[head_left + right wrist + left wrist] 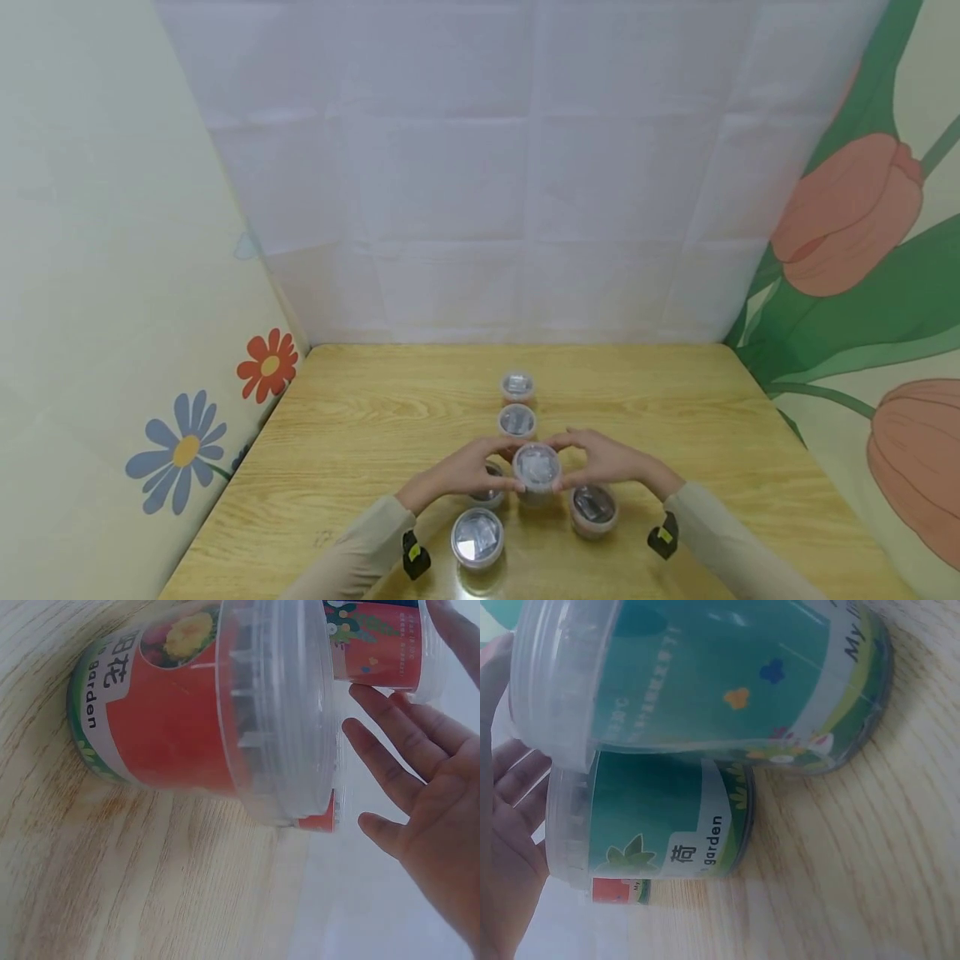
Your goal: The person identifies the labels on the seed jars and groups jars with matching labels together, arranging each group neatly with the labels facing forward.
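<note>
Both hands hold one lidded clear plastic grow cup (537,467) between them. My left hand (483,468) curves thumb and fingers round its left side, and my right hand (609,461) does the same on the right. The right wrist view shows a red-labelled cup (375,645) by the right fingers (386,761). Nearest the left wrist camera is a green-labelled cup (727,682), with another green one (667,817) behind it, partly covering the left hand (514,802). A red-labelled cup (172,712) stands close to the right wrist camera.
Two cups stand in line behind the held one, the farther (517,385) and the nearer (517,421). Below the left hand are a half-hidden cup (487,493) and a front cup (477,537); another (594,510) is below the right. The wooden table (360,400) meets a white cloth backdrop (450,183).
</note>
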Tool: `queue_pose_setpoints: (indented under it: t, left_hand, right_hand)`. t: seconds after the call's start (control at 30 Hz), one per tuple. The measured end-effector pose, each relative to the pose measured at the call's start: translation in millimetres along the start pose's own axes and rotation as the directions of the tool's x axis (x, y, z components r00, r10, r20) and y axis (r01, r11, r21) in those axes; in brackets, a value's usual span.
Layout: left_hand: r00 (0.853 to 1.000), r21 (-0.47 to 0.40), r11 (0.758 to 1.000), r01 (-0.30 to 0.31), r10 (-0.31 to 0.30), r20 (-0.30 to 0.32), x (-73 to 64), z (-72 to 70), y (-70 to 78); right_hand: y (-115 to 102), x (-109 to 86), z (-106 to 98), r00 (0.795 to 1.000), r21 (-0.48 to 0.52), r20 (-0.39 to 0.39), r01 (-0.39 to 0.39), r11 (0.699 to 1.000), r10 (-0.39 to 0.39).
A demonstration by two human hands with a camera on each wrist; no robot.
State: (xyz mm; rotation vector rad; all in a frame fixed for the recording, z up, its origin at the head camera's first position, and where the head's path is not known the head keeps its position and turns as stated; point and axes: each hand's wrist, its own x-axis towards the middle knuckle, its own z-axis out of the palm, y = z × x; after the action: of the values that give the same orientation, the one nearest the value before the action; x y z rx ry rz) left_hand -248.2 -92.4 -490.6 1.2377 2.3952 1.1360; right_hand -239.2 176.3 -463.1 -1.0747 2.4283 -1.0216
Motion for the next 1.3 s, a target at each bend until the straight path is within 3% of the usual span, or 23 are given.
queue_pose_setpoints:
  t: [0.3,0.6,0.93,1.13,1.3]
  left_hand:
    - [0.999,-0.057,0.998,-0.014,0.012,-0.038,3.7,-0.5,-6.7]
    - [0.997,-0.021,1.0,-0.023,0.021,-0.068,6.0,-3.3,-11.6]
    - [0.994,-0.071,0.997,-0.006,-0.001,-0.109,8.9,-7.6,-10.8]
    - [0.992,-0.127,0.991,0.035,-0.051,-0.118,11.1,-9.1,-7.3]
    - [0.992,-0.187,0.982,0.042,-0.062,-0.105,8.5,-16.0,18.4]
  right_hand:
    - [4.5,2.2,-0.9,1.0,0.061,-0.017,0.001,0.998,0.0]
    - [7.1,5.1,-0.6,1.0,0.099,-0.026,0.016,0.995,-0.014]
    - [7.6,7.8,3.3,0.996,0.13,-0.093,0.005,0.991,0.007]
    - [5.9,8.9,2.7,0.989,0.118,-0.147,0.01,0.993,0.008]
    - [7.0,10.5,1.7,0.984,0.093,-0.178,-0.009,0.996,0.025]
